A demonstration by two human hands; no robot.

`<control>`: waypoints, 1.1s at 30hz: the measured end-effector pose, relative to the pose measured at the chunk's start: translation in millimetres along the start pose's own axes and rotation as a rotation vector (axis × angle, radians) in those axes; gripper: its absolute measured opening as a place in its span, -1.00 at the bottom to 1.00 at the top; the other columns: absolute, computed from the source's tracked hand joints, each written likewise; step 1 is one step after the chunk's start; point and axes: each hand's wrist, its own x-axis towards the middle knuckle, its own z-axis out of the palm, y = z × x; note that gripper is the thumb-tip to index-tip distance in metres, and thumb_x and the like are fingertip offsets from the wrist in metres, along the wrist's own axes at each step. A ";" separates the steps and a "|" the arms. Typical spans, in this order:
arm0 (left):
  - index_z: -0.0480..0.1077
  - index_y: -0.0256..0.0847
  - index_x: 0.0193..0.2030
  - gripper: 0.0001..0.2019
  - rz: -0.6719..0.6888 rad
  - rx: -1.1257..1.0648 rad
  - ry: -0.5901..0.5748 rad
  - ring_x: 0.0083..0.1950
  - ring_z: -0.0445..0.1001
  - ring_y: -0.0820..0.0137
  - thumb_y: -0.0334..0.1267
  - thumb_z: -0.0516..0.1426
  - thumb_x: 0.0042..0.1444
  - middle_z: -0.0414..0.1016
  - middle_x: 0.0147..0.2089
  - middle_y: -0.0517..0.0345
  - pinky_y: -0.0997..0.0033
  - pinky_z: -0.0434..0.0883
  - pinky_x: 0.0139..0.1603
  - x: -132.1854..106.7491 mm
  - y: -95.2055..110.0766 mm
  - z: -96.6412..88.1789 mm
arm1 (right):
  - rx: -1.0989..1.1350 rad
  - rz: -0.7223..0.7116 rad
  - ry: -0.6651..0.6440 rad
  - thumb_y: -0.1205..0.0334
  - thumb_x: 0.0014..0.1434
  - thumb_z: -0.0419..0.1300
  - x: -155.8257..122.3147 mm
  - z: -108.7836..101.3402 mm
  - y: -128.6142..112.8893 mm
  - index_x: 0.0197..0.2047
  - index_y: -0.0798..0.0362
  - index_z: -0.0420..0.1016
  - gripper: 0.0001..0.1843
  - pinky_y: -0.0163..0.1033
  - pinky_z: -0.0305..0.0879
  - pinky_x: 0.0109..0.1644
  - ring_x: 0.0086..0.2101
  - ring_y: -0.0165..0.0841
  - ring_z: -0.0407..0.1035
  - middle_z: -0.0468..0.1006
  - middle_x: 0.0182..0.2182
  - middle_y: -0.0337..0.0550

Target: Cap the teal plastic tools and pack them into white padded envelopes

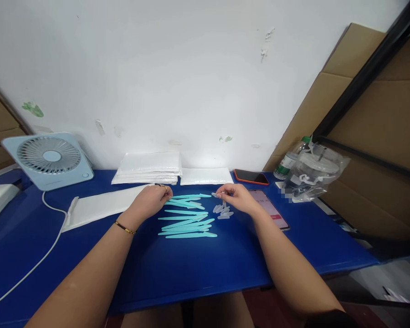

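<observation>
Several slim turquoise plastic sticks (187, 221) lie in a loose pile on the blue table (177, 269). My left hand (152, 200) rests at the pile's upper left, fingers curled round the end of one turquoise stick (187, 197). My right hand (234, 197) hovers right of the pile and pinches a small clear plastic cap (214, 195) between its fingertips. A few more clear caps (222, 211) lie on the table just below that hand.
A stack of white padded envelopes (148, 167) and another flat one (207, 176) lie by the wall. A long white bag (99, 206) sits left of my left hand. Two phones (251, 176) (271, 210), a bottle (289, 160), a clear bag (312, 175) are right; a fan (49, 159) stands left.
</observation>
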 end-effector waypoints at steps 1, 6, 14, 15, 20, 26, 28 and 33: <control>0.36 -0.15 -0.40 -0.81 0.000 0.004 0.002 -0.37 0.36 0.37 -0.32 -0.06 0.07 0.47 -0.39 0.17 0.43 0.17 -0.38 0.0 -0.5 0.0 | -0.005 -0.003 0.002 0.05 0.12 0.14 -0.1 -0.3 -0.1 -0.28 0.10 0.53 -0.71 -0.36 0.21 -0.48 -0.52 -0.43 0.34 0.48 -0.50 -0.18; 0.37 -0.15 -0.40 -0.81 0.003 0.025 -0.007 -0.40 0.36 0.38 -0.33 -0.05 0.07 0.46 -0.42 0.17 0.42 0.16 -0.39 0.4 2.7 0.5 | 0.001 -0.013 -0.012 0.07 0.11 0.15 1.8 7.2 -4.3 -0.29 0.10 0.53 -0.72 -0.37 0.18 -0.49 -0.54 -0.46 0.29 0.45 -0.55 -0.21; 0.37 -0.15 -0.40 -0.82 -0.023 -0.054 -0.004 -0.38 0.37 0.38 -0.30 -0.05 0.06 0.48 -0.39 0.19 0.42 0.17 -0.40 -1.2 5.0 -1.5 | 0.117 -0.002 0.062 0.04 0.10 0.16 4.7 15.6 -6.3 -0.27 0.09 0.53 -0.71 -0.34 0.25 -0.46 -0.51 -0.41 0.38 0.49 -0.55 -0.19; 0.38 -0.15 -0.40 -0.82 -0.040 -0.082 0.002 -0.38 0.37 0.38 -0.28 -0.04 0.06 0.48 -0.39 0.19 0.42 0.18 -0.40 -1.3 3.1 -1.7 | 0.163 0.006 0.080 0.03 0.09 0.17 4.3 14.3 -5.8 -0.25 0.10 0.52 -0.70 -0.33 0.27 -0.44 -0.50 -0.39 0.40 0.51 -0.55 -0.18; 0.39 -0.13 -0.36 -0.81 -0.080 -0.257 -0.007 -0.38 0.38 0.40 -0.21 -0.03 0.07 0.48 -0.39 0.23 0.46 0.23 -0.39 -1.3 -3.8 0.9 | 0.394 0.015 0.102 0.02 0.02 0.24 2.6 13.3 -7.5 -0.23 0.12 0.51 -0.66 -0.23 0.39 -0.30 -0.38 -0.29 0.49 0.57 -0.46 -0.10; 0.41 -0.14 -0.32 -0.79 -0.087 -0.305 -0.052 -0.39 0.38 0.40 -0.16 -0.01 0.06 0.48 -0.40 0.21 0.46 0.25 -0.40 -1.0 2.8 5.6 | 0.407 -0.009 0.137 0.08 0.05 0.23 5.2 27.2 -12.0 -0.25 0.09 0.51 -0.73 -0.23 0.40 -0.28 -0.38 -0.29 0.51 0.57 -0.47 -0.13; 0.42 -0.14 -0.32 -0.79 -0.103 -0.281 -0.058 -0.37 0.40 0.39 -0.17 -0.01 0.06 0.49 -0.39 0.20 0.46 0.25 -0.40 -0.8 2.4 6.9 | 0.309 -0.006 0.106 0.10 0.10 0.18 5.6 24.1 -9.7 -0.20 0.07 0.51 -0.74 -0.24 0.38 -0.28 -0.36 -0.30 0.50 0.58 -0.44 -0.14; 0.44 -0.12 -0.37 -0.81 -0.166 -0.156 -0.100 -0.36 0.41 0.36 -0.18 0.02 0.04 0.49 -0.38 0.18 0.44 0.24 -0.41 0.5 -7.3 8.9 | -0.141 -0.094 0.006 0.34 0.11 0.11 1.1 -6.5 4.5 -0.22 0.02 0.54 -0.79 -0.24 0.32 -0.19 -0.26 -0.33 0.42 0.54 -0.25 -0.12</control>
